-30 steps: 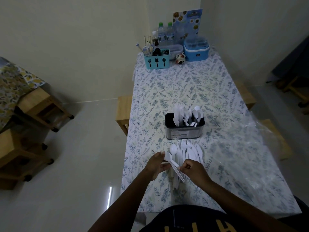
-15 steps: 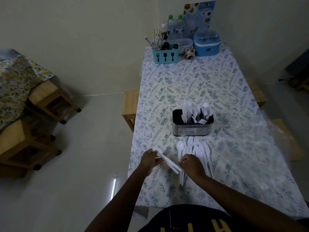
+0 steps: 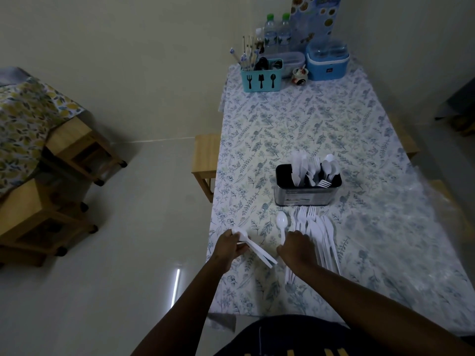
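You stand at a flower-patterned tabletop (image 3: 282,119), sorting white plastic cutlery. The job looks partly done. The dark holder (image 3: 305,197) already has knives, forks and spoons standing in it. A loose pile (image 3: 318,232) of forks and knives (plus one spoon (image 3: 282,223) at its left edge) lies on the cloth just in front of the holder, waiting. Your left hand (image 3: 230,244) grips a small bundle of spoons (image 3: 257,250), bowls by your fingers, handles pointing toward your right hand (image 3: 298,249). That hand rests on the pile's handles, just beside the bundle; whether it grasps anything, I cannot tell.
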Motion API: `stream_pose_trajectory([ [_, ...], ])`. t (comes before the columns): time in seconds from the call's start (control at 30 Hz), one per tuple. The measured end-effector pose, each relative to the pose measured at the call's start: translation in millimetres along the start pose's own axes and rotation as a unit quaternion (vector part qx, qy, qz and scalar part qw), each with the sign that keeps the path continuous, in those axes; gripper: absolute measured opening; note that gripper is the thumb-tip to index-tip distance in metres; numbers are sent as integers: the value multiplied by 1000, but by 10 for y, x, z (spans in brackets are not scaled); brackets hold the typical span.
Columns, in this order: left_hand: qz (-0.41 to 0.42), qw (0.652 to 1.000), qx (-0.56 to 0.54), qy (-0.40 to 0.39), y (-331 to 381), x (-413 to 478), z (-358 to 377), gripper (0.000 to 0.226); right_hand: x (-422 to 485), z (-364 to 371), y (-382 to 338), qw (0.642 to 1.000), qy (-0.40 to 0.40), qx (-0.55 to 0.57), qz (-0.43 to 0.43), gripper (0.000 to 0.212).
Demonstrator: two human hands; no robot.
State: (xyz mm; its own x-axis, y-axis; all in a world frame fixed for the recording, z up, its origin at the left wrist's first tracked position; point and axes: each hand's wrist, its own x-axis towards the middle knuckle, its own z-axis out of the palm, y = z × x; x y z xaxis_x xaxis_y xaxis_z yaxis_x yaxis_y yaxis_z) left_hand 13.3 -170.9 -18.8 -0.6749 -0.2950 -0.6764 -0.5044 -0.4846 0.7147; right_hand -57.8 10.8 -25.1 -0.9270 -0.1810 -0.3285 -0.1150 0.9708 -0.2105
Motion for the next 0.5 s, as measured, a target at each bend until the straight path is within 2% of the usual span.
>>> stream_pose_trajectory([
  [0.13, 2, 1000, -3, -15, 30, -15, -31, 14, -4, -18, -19, 1000, -18, 16, 3, 25],
  [0.3, -1, 1000, 8, -24, 40, 6, -64, 14, 77, -83, 22, 988, -82, 127, 27, 21],
  [0.4, -4, 999, 16, -29, 27, 48, -69, 15, 115, -125, 88, 983, -114, 143, 24, 30],
  [0.5, -12, 999, 14, -29, 24, 80, -37, 24, 84, -186, 132, 981, -109, 161, -4, 39],
])
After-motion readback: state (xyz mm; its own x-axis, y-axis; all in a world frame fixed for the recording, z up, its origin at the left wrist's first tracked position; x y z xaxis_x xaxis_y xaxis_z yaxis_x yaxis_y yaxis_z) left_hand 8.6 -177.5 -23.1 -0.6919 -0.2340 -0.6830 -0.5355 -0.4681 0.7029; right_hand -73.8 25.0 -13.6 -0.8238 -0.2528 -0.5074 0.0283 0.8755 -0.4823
